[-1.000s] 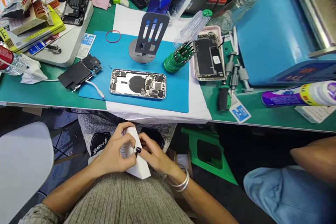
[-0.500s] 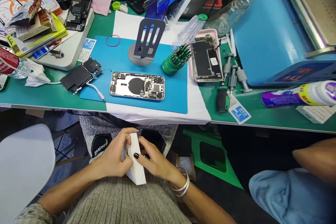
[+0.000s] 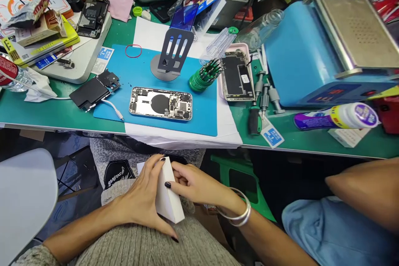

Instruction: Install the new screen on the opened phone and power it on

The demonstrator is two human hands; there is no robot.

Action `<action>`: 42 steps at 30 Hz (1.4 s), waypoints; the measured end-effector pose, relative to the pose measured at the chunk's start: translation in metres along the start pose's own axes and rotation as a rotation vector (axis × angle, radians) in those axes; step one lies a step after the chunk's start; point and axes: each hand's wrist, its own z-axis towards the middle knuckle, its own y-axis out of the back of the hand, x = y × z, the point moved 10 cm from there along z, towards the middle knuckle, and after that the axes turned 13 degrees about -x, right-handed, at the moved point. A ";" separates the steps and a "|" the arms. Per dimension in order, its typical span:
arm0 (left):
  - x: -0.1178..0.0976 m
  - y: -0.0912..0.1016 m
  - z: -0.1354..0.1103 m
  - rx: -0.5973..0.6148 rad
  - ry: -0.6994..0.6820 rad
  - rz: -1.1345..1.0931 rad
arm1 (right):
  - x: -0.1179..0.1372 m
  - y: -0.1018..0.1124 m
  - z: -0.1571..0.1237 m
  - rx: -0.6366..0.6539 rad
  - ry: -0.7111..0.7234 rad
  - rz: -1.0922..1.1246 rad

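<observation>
Over my lap I have a small white box (image 3: 170, 199), tilted, with one narrow side turned up. My left hand (image 3: 140, 199) spans the box from the left, its fingers at the upper end and its thumb stretched out below the lower end. With the thumb on the near edge and the fingers curled behind it, my right hand (image 3: 195, 183) grips the box's right side. On the blue mat (image 3: 202, 122) beyond lies an opened phone (image 3: 160, 104), its inner parts bare.
A grey phone stand (image 3: 175, 52) and a green holder of screwdriver bits (image 3: 205, 75) stand behind the phone. To the right are a phone screen part (image 3: 235, 75), screwdrivers (image 3: 254, 118), a blue machine (image 3: 299, 58) and a purple bottle (image 3: 321, 117). Another person's knee (image 3: 330, 228) is at lower right.
My left thumb has come off the box's side and stretched out toward its lower end. The box and both hands have shifted slightly right, and the view has turned a little right.
</observation>
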 end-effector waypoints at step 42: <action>-0.013 0.025 0.000 -0.459 -0.196 0.240 | 0.044 0.036 -0.036 -0.528 0.443 -0.618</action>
